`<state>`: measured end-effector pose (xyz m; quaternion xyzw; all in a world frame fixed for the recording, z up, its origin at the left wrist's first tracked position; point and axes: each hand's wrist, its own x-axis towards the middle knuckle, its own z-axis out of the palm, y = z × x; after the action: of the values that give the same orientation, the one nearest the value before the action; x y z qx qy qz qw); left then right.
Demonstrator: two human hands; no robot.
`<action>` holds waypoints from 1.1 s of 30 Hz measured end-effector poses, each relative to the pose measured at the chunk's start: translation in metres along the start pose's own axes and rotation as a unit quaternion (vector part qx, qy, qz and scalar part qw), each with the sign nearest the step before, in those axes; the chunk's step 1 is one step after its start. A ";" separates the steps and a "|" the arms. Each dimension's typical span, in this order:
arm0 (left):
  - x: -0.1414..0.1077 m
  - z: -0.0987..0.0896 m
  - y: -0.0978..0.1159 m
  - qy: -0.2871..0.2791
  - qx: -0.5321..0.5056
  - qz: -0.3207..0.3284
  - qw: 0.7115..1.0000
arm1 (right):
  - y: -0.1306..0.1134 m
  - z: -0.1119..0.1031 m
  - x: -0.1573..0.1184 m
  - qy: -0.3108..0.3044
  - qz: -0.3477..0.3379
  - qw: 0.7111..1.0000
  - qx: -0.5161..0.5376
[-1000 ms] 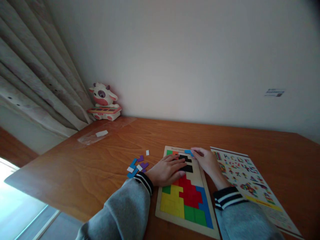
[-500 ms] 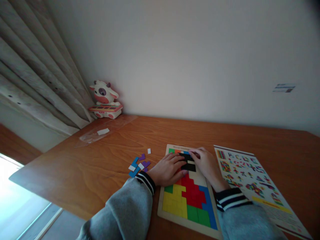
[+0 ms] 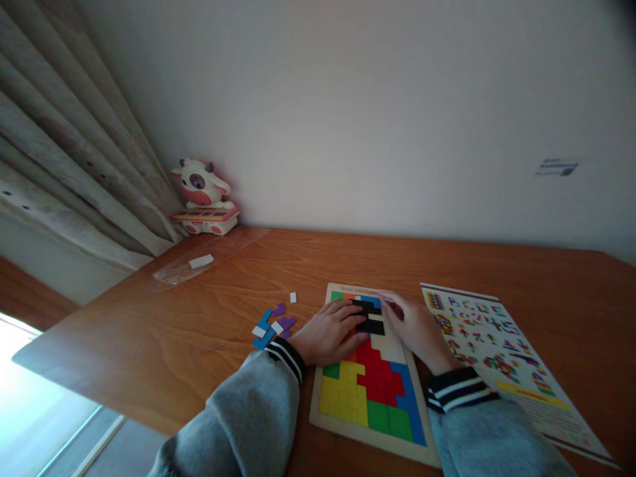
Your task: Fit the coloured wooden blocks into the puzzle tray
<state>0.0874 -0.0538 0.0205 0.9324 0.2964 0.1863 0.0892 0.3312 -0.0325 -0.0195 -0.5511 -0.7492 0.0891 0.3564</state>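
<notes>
The left hand (image 3: pixel 328 334) is lying flat with fingers spread on the puzzle board (image 3: pixel 365 434), covering its left edge. The right hand (image 3: pixel 413 326) is resting on the right rim, and its fingertips are pressing a blue piece (image 3: pixel 373 301) at the far corner. Between both hands a black gap (image 3: pixel 370 318) is staying unfilled; coloured pieces are filling the near part. Left of the left hand, loose pieces (image 3: pixel 273 326) are lying on open table (image 3: pixel 163 331).

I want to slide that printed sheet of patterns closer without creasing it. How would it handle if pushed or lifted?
The printed sheet looks thin and lies flat on the table, so it is probably light and floppy when lifted by one corner. Pushed at an edge it may buckle rather than slide. It looks glossy, so it might skid easily.
</notes>
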 end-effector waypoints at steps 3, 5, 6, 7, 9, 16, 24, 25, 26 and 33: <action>0.000 0.001 -0.001 0.001 0.001 -0.002 1.000 | -0.001 0.001 0.000 -0.007 -0.023 1.000 -0.001; 0.000 0.001 0.000 0.008 0.001 -0.004 1.000 | -0.003 0.001 0.000 -0.012 -0.041 0.999 -0.003; 0.000 0.000 0.000 0.014 0.000 -0.009 1.000 | -0.005 0.002 0.000 -0.015 -0.050 0.999 -0.004; 0.000 0.000 0.000 0.020 -0.001 -0.014 1.000 | -0.006 0.001 0.001 -0.018 -0.058 0.998 -0.005; 0.000 0.000 0.001 0.030 -0.004 -0.026 0.999 | -0.009 0.000 0.000 -0.029 -0.074 0.997 -0.011; 0.000 0.002 0.000 0.032 -0.007 -0.033 0.999 | -0.009 -0.008 -0.001 -0.070 -0.102 0.990 -0.061; -0.001 0.002 0.000 0.032 -0.013 -0.034 0.999 | 0.000 -0.007 0.001 -0.052 -0.112 0.988 -0.097; -0.001 0.001 0.000 0.030 -0.013 -0.034 0.999 | -0.001 -0.007 0.001 -0.050 -0.113 0.987 -0.100; -0.001 0.001 0.000 0.028 -0.012 -0.035 0.999 | -0.001 -0.007 0.001 -0.049 -0.114 0.987 -0.102; -0.001 0.002 0.000 0.032 -0.013 -0.037 0.999 | -0.001 -0.008 0.001 -0.038 -0.111 0.988 -0.101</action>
<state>0.0877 -0.0541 0.0183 0.9130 0.3311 0.2168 0.0984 0.3355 -0.0344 -0.0129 -0.4939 -0.8241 -0.0065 0.2773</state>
